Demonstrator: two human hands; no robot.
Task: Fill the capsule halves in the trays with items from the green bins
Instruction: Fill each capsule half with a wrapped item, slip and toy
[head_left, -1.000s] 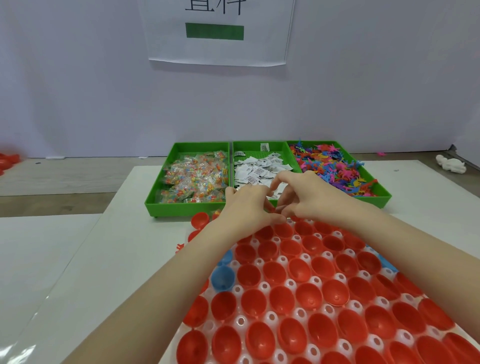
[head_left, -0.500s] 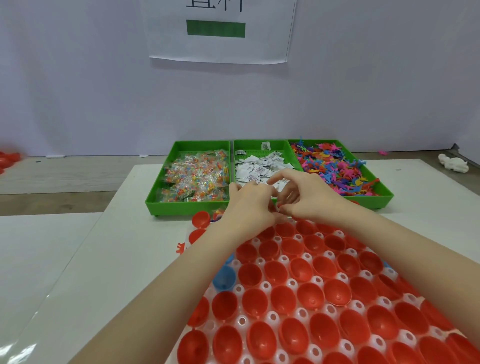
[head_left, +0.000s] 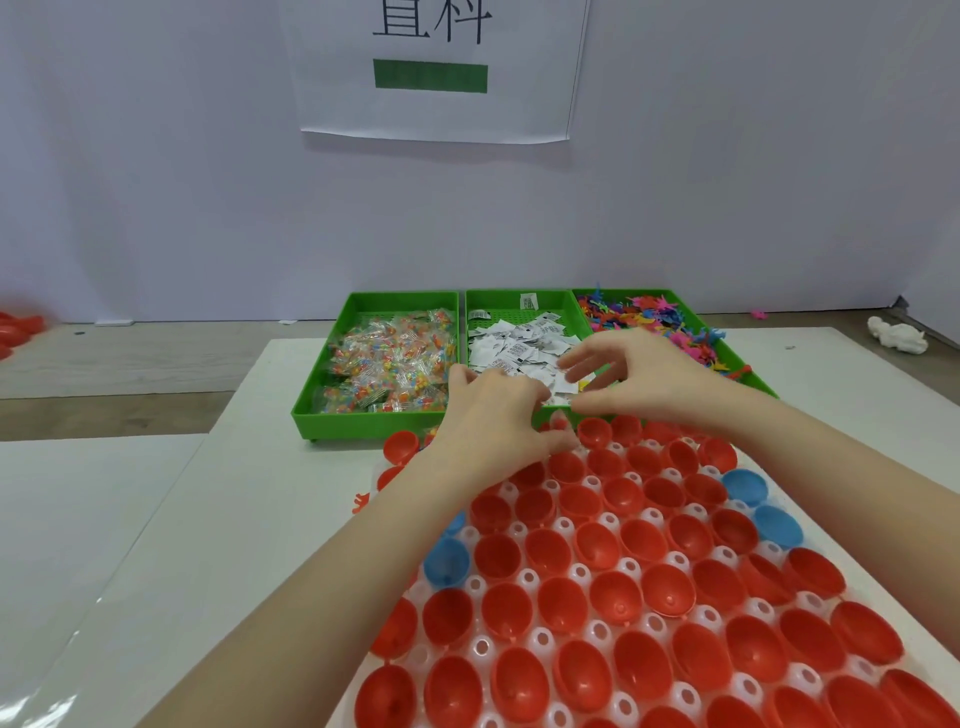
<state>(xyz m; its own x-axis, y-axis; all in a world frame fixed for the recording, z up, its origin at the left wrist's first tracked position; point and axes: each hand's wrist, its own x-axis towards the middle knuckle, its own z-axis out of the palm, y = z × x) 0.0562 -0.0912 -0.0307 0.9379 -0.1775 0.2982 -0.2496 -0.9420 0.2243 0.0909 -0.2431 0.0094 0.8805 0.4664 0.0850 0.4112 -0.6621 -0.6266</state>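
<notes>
Three green bins stand side by side at the back: clear candy-like packets in the left bin (head_left: 317, 410), white paper packets (head_left: 511, 348) in the middle bin, colourful small toys (head_left: 649, 317) in the right bin. In front lies a white tray (head_left: 527, 577) of open capsule halves, mostly red (head_left: 613, 603), a few blue (head_left: 445, 564). My left hand (head_left: 493, 415) hovers at the tray's far rows with curled fingers; what it holds is hidden. My right hand (head_left: 644, 379) is over the middle bin's front, thumb and fingers around a white packet (head_left: 567, 385).
A loose red capsule half (head_left: 400, 446) lies between the tray and the bins. A small red toy (head_left: 361, 501) lies on the white table left of the tray. A white figure (head_left: 896, 335) sits at the far right. A paper sign (head_left: 436, 67) hangs on the wall.
My hands were pressed together at the bin's front edge; now they have come apart, the right hand moving right with its fingers spread. The view has tilted slightly.
</notes>
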